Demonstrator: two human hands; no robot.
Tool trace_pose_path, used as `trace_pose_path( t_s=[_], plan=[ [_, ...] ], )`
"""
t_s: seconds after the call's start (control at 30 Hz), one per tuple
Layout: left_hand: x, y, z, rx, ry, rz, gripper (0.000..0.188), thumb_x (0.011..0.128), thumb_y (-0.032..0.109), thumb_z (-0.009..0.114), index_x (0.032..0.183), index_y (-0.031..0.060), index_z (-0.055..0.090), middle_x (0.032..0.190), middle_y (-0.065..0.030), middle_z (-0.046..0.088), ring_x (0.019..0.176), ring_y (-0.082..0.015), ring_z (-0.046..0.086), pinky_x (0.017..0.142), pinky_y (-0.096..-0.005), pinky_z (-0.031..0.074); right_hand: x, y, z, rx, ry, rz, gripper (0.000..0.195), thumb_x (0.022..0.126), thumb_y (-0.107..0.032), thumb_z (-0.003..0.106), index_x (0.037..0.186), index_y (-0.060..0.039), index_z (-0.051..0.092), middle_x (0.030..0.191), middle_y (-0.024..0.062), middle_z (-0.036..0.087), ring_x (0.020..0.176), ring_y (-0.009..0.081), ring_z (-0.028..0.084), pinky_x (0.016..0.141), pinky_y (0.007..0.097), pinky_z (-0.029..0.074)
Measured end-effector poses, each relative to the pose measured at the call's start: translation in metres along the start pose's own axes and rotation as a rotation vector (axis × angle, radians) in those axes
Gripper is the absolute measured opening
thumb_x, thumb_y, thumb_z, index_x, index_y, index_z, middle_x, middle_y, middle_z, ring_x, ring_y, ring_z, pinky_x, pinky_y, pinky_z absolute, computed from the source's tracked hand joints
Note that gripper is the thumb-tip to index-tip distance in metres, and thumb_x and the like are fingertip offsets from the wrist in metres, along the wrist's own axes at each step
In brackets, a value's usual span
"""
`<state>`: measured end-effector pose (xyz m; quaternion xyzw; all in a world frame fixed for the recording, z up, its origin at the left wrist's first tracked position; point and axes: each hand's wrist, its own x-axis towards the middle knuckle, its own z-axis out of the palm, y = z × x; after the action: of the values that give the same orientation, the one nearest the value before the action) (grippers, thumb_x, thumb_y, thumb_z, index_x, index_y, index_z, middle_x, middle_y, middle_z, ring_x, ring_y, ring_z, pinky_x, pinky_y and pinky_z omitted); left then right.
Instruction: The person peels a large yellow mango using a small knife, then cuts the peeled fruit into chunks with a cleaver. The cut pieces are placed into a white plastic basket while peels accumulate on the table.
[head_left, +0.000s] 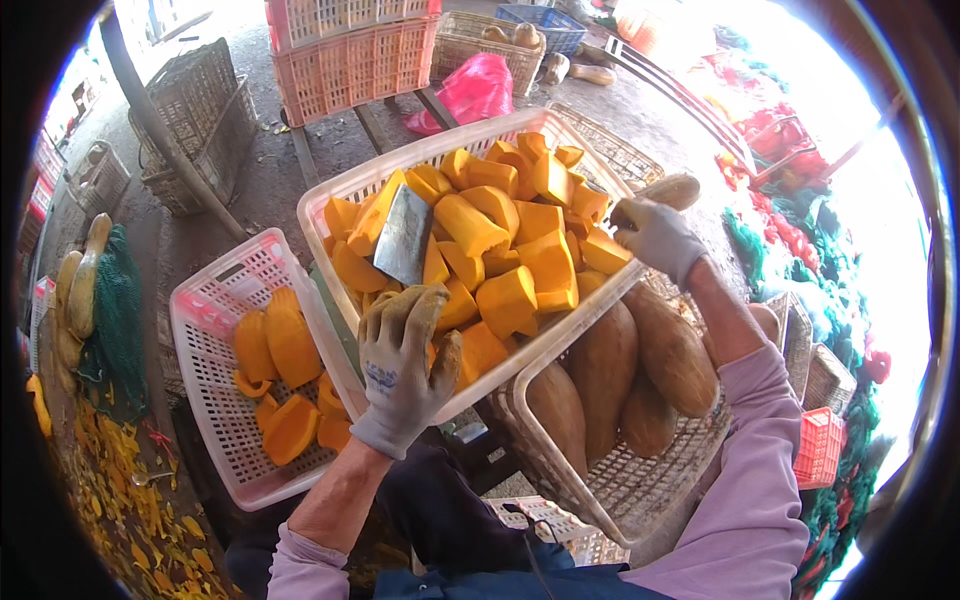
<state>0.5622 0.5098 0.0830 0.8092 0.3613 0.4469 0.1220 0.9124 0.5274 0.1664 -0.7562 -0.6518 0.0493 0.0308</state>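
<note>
A white plastic crate heaped with cut orange pumpkin pieces stands in front of me. The broad metal blade of a cleaver lies on the pieces at the left; its handle is not visible. My left hand, in a grey glove with a stained palm side, is over the crate's near left edge with its fingers apart, close to the blade. My right hand, gloved too, is at the crate's right rim with the fingers curled; whether it grips the rim is unclear.
At the left a second white crate holds peeled pumpkin pieces. Whole brown pumpkins lie in a worn crate at the near right. Stacked orange crates and a pink plastic bag are beyond. Peelings cover the lower left; netting heaps lie right.
</note>
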Motion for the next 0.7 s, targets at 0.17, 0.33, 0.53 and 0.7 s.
trace_pose_path(
  t_s=[0.17, 0.33, 0.53, 0.7],
  plan=[
    [0.001, -0.004, 0.004, -0.028, -0.081, -0.079, 0.049, 0.073, 0.005, 0.070, 0.120, 0.0008, 0.056, 0.117, -0.0168, 0.060, 0.107, -0.0364, 0.056, 0.096, -0.0450, 0.043, 0.049, 0.036, 0.038, 0.003, -0.364, 0.021, 0.026, 0.083, -0.024, 0.061, 0.102, -0.0092, 0.072, 0.104, 0.0105, 0.072, 0.100, 0.0232, 0.066, 0.092, 0.0382, 0.050],
    [0.001, -0.004, 0.005, -0.014, -0.075, -0.168, 0.044, 0.074, 0.004, 0.070, 0.117, 0.0012, 0.058, 0.115, -0.0167, 0.061, 0.107, -0.0369, 0.057, 0.096, -0.0448, 0.044, 0.113, 0.006, 0.056, 0.387, 0.014, -0.013, 0.058, 0.083, -0.031, 0.067, 0.135, -0.0081, 0.053, 0.115, 0.0215, 0.067, 0.108, 0.0291, 0.064, 0.095, 0.0400, 0.049],
    [0.000, -0.003, 0.006, -0.011, -0.072, -0.203, 0.039, 0.076, 0.003, 0.069, 0.113, 0.0005, 0.060, 0.111, -0.0172, 0.063, 0.106, -0.0367, 0.058, 0.095, -0.0424, 0.045, 0.141, -0.032, 0.087, -0.210, -0.044, 0.059, 0.061, 0.081, -0.034, 0.067, 0.133, -0.0058, 0.050, 0.133, 0.0229, 0.053, 0.115, 0.0382, 0.060, 0.095, 0.0453, 0.050],
    [-0.001, -0.003, 0.006, -0.013, -0.083, -0.216, 0.034, 0.078, 0.002, 0.068, 0.111, 0.0006, 0.061, 0.109, -0.0170, 0.064, 0.102, -0.0363, 0.061, 0.091, -0.0408, 0.048, 0.137, -0.020, 0.068, -0.038, -0.042, 0.016, 0.043, 0.082, -0.021, 0.060, 0.120, -0.0012, 0.057, 0.118, 0.0209, 0.063, 0.107, 0.0382, 0.064, 0.090, 0.0441, 0.052]
  ],
)
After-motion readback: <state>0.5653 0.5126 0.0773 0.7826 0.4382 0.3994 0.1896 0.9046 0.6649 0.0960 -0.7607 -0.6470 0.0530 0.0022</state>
